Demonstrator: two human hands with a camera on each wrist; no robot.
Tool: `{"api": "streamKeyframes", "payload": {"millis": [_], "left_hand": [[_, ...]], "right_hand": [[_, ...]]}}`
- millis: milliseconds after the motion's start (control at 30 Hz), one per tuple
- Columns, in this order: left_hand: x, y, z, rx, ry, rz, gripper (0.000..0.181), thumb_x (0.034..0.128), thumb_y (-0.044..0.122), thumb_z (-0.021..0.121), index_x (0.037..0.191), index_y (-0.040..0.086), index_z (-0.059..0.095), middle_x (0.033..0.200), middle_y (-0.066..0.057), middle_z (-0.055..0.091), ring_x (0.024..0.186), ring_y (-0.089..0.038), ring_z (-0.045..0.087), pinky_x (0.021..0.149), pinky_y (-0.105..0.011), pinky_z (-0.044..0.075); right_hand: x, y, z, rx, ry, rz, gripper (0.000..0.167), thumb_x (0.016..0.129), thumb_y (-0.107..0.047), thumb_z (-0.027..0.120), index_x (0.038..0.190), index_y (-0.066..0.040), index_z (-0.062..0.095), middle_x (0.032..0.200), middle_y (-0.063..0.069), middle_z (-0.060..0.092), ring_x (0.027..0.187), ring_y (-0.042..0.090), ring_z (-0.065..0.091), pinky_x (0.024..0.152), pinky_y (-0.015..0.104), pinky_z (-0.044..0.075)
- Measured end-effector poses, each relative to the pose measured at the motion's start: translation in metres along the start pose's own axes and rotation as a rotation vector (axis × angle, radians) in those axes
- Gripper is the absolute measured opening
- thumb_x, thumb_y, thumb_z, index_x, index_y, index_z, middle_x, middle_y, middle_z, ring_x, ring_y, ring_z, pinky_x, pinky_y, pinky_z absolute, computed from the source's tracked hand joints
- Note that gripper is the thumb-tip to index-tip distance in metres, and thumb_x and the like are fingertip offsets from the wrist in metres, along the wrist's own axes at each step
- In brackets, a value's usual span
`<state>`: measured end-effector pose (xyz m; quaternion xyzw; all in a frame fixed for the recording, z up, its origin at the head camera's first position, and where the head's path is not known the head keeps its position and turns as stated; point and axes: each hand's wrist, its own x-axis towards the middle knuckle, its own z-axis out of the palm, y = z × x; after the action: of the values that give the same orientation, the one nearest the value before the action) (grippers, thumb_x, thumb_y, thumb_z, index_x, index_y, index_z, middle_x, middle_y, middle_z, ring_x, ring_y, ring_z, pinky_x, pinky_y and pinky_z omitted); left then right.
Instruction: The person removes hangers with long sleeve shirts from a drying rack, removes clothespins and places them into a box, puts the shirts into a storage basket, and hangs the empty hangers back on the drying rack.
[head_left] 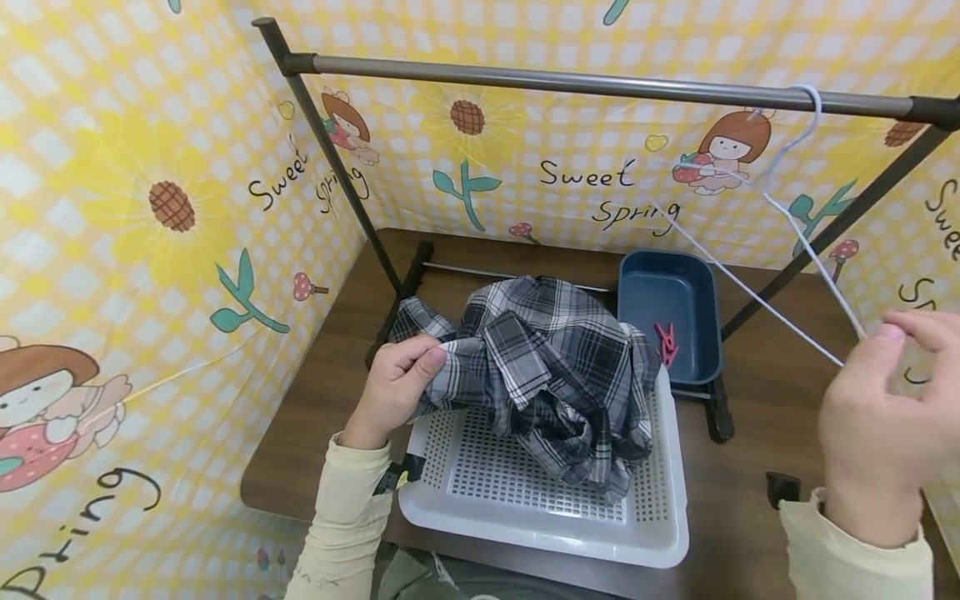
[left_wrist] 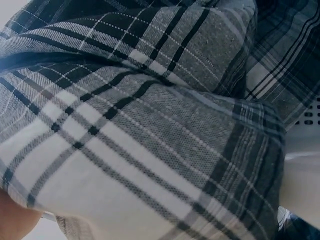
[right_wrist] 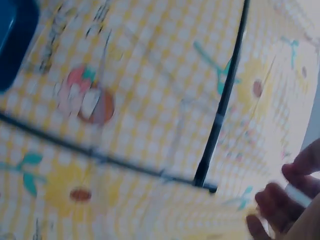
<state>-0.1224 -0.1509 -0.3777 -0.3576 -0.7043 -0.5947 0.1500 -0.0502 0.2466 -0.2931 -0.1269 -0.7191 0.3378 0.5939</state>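
My left hand (head_left: 397, 383) pinches the edge of a grey, black and white plaid cloth (head_left: 555, 333) between thumb and fingers. The cloth lies crumpled over a white perforated basket (head_left: 540, 546), and its folds fill most of the left wrist view. A thin white hanger (head_left: 802, 233) is hooked on the rack's top bar. At its near end is my right hand (head_left: 888, 425), thumb and index fingertips together; the hand hides that corner. The blurred right wrist view has the curled fingers of the right hand (right_wrist: 282, 205) at its lower right.
A rack with a grey top bar (head_left: 600, 81) and dark posts stands on the brown table (head_left: 300, 450). Beside the cloth, a blue tray (head_left: 675, 287) holds a red clothespin (head_left: 666, 343). Yellow checked sheets (head_left: 420, 167) surround the table.
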Motion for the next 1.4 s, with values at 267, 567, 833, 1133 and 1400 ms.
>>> {"api": "streamKeyframes", "payload": {"millis": [267, 567, 833, 1133, 1400], "left_hand": [[0.001, -0.001, 0.002, 0.004, -0.010, 0.009, 0.029, 0.1044, 0.015, 0.057, 0.078, 0.003, 0.061, 0.061, -0.003, 0.045, 0.054, -0.013, 0.041, 0.048, -0.028, 0.032], [0.003, 0.000, 0.006, -0.008, -0.019, 0.019, 0.032, 0.1048, 0.020, 0.057, 0.078, 0.003, 0.061, 0.061, -0.003, 0.043, 0.055, -0.014, 0.040, 0.049, -0.028, 0.031], [0.002, 0.002, 0.008, -0.014, -0.037, 0.032, 0.037, 0.1050, 0.029, 0.056, 0.076, 0.005, 0.060, 0.060, -0.002, 0.040, 0.054, -0.013, 0.038, 0.048, -0.027, 0.029], [-0.001, 0.002, 0.006, 0.004, -0.031, 0.006, 0.038, 0.1048, 0.032, 0.057, 0.077, 0.006, 0.060, 0.061, 0.000, 0.042, 0.055, -0.011, 0.039, 0.049, -0.027, 0.030], [-0.006, -0.001, -0.002, 0.021, 0.008, 0.001, 0.027, 0.1042, 0.014, 0.057, 0.078, 0.005, 0.060, 0.062, -0.003, 0.045, 0.054, -0.013, 0.040, 0.048, -0.028, 0.032]], "right_hand": [[-0.034, -0.025, 0.031, 0.222, -0.197, -0.230, 0.023, 0.088, -0.011, 0.062, 0.082, 0.009, 0.071, 0.076, 0.024, 0.067, 0.069, 0.036, 0.057, 0.079, 0.015, 0.039], [-0.076, -0.015, 0.067, 0.279, -1.127, -0.151, 0.019, 0.102, -0.017, 0.061, 0.111, -0.004, 0.072, 0.103, 0.007, 0.070, 0.092, 0.021, 0.063, 0.081, 0.038, 0.049], [-0.101, -0.020, 0.091, 0.440, -1.624, 0.215, 0.030, 0.104, -0.023, 0.059, 0.124, -0.001, 0.064, 0.103, 0.007, 0.068, 0.088, 0.024, 0.065, 0.078, 0.043, 0.054], [-0.105, -0.022, 0.099, 0.553, -1.603, 0.216, 0.029, 0.100, -0.014, 0.064, 0.075, -0.011, 0.049, 0.066, 0.000, 0.042, 0.057, 0.016, 0.043, 0.058, 0.030, 0.041], [-0.086, -0.021, 0.086, 0.582, -1.361, 0.167, 0.019, 0.098, -0.006, 0.062, 0.080, -0.010, 0.055, 0.110, 0.010, 0.060, 0.100, 0.022, 0.055, 0.078, 0.034, 0.044]]}}
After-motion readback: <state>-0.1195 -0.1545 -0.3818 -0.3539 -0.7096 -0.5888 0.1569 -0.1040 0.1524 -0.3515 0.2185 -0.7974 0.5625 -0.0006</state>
